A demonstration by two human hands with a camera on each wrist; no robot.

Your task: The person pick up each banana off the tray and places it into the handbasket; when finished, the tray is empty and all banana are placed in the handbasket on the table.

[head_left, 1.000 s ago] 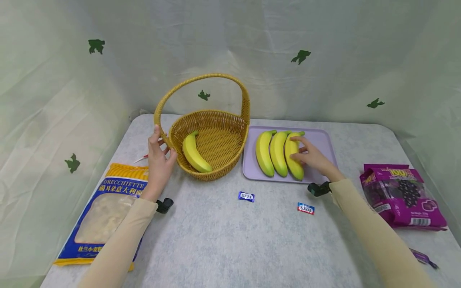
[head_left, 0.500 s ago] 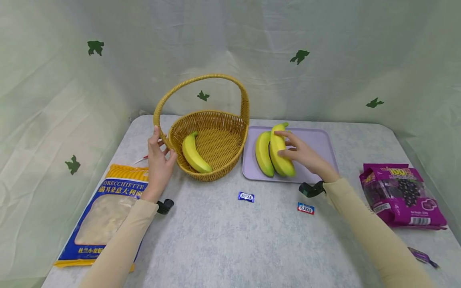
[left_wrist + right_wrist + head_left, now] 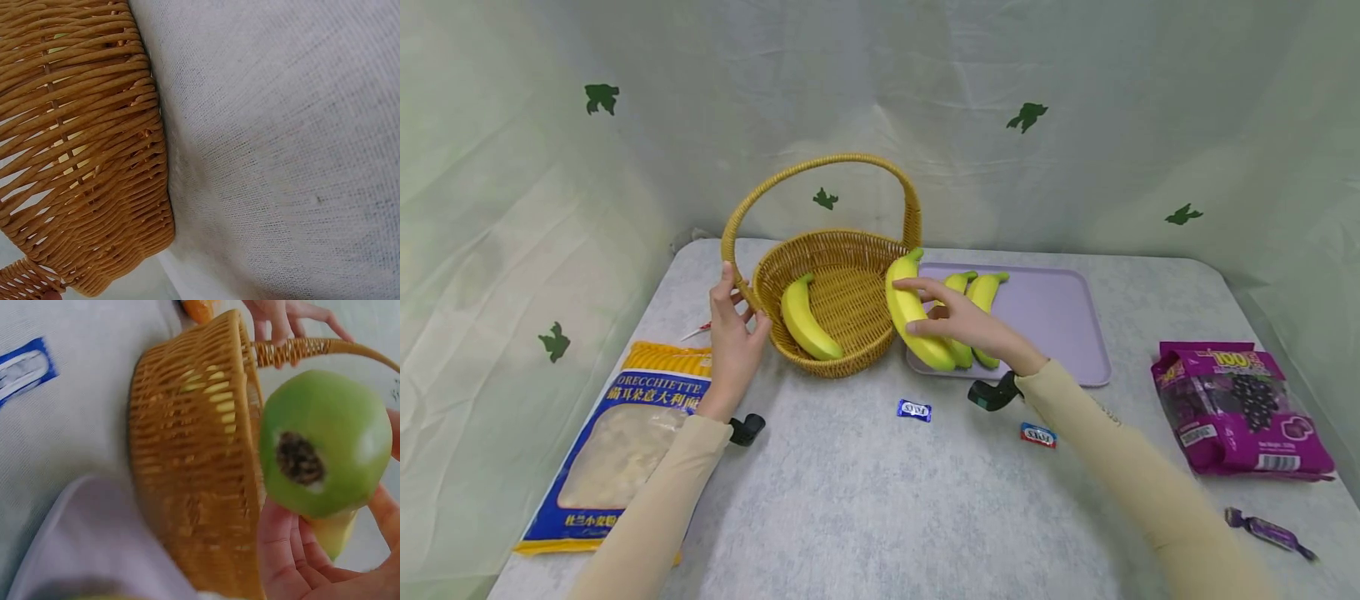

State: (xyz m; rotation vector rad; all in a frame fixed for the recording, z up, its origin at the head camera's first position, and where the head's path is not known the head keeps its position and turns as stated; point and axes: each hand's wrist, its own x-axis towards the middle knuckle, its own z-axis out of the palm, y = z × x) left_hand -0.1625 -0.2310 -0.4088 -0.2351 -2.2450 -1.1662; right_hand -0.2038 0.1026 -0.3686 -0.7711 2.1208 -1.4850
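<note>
My left hand (image 3: 733, 342) grips the wicker basket (image 3: 831, 369) at its left side, where the arched handle meets the rim. One yellow banana (image 3: 805, 321) lies inside, along the left wall. Between thumb and fingers, my right hand (image 3: 966, 325) holds a second banana (image 3: 901, 300) over the basket's right rim; its green end (image 3: 325, 444) faces the right wrist view. Below that hand, two more bananas (image 3: 988, 292) rest on a lilac tray (image 3: 1056, 325), partly hidden. The left wrist view shows the woven wall (image 3: 81, 144) close up and almost none of the hand.
A blue and yellow pasta bag (image 3: 617, 450) lies at left under the left forearm, with a lollipop (image 3: 696, 331) behind it. Two small wrapped candies, one blue (image 3: 914, 410) and one red-blue (image 3: 1038, 435), lie in front. At right are a purple grape-candy bag (image 3: 1240, 408) and a purple wrapped candy (image 3: 1270, 532).
My right hand has lifted the rightmost banana off the tray and carried it left to the basket's right rim. The left hand has stayed at the basket.
</note>
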